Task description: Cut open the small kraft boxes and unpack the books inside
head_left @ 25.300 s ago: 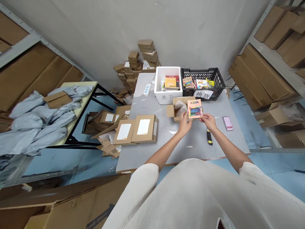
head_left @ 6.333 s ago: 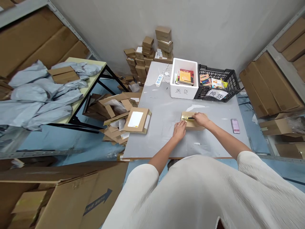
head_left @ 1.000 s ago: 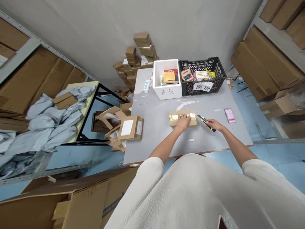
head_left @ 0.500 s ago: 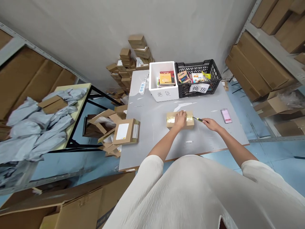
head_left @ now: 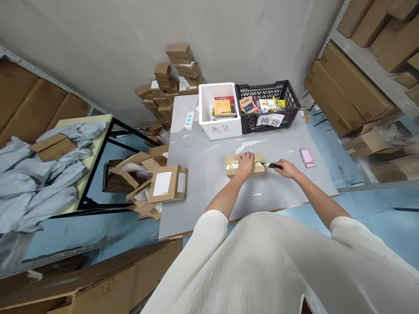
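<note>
A small cardboard box (head_left: 231, 165) sealed with shiny tape lies on the grey table (head_left: 203, 183). My left hand (head_left: 246, 162) rests on its top with the fingers laid flat, pressing it down. My right hand (head_left: 287, 168) is closed around the black handle of a yellow-and-black utility knife (head_left: 273, 165). The blade points left and meets the taped top near the box's right end. Some of the tape seam is hidden beneath my left hand.
At the table's back stand a white foam box (head_left: 216, 129) and a black plastic crate (head_left: 288, 115), both holding books. A phone-like pink item (head_left: 307, 158) lies at right. A labelled carton (head_left: 166, 185) sits at the left edge, near opened boxes (head_left: 137, 170). Grey parcels (head_left: 42, 174) cover a side table.
The knife in my right hand has shifted slightly and its blade now sits lower against the box's right end. My left hand stays on the box. The view has swung a little.
</note>
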Motion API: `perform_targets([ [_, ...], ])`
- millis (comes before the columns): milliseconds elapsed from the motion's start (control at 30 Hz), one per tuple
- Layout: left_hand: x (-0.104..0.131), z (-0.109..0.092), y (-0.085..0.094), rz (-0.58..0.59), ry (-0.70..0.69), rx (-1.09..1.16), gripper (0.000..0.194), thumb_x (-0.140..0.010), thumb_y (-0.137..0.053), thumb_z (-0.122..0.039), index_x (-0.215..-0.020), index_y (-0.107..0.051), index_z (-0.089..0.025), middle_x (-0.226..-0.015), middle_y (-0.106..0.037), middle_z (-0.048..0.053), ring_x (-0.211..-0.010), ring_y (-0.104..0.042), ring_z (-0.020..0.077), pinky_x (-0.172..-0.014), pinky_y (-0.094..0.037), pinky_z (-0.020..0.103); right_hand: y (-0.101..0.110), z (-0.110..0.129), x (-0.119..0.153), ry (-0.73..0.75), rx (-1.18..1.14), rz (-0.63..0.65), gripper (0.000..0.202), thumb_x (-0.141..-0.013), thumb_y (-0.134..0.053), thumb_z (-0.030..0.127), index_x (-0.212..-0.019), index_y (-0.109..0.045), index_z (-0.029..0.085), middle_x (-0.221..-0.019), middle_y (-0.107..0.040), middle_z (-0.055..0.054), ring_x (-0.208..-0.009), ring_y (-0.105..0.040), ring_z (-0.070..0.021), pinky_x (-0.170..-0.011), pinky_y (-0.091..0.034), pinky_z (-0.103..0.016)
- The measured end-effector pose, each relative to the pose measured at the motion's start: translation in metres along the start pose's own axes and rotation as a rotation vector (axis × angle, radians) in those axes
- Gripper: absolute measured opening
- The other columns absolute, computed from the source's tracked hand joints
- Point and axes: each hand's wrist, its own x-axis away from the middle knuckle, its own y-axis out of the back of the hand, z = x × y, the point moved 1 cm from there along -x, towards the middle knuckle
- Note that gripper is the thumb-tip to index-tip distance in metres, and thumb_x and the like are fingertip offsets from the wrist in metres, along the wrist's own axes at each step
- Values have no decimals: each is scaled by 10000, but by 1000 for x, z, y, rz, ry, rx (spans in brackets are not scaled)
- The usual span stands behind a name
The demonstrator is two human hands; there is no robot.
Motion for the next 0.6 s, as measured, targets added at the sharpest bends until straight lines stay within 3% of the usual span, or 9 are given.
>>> perform_targets([
  [200, 11, -2, -12, -67, -8, -40, 592, -1126, -253, -236, -1695, -416, -206, -1747, -439, 189, -1580, -381, 349, -1250, -292, 552, -15, 0, 1, -8, -66, -56, 476, -1093, -601, 383, -1551, -686, 289, -1221, -717, -115, -1108, -706, -281, -984, -545, -358],
  [400, 15, -2, -19, -85, 2, -31, 622, -1120, -272, -247, -1731, -384, -214, -1772, -421, 180, -1627, -349, 342, -1270, -296, 566, -31, -5, 0, -57, -97, -115, 495, -1101, -557, 407, -1576, -656, 311, -1258, -709, -112, -1118, -700, -290, -961, -562, -375],
  [600, 17, -1, -20, -96, -3, -39, 613, -1124, -250, -251, -1711, -419, -198, -1774, -421, 181, -1616, -371, 344, -1252, -323, 572, -31, -21, -1, 9, -11, -152, 485, -1088, -558, 398, -1545, -679, 289, -1300, -714, -134, -1176, -674, -325, -1013, -532, -425],
])
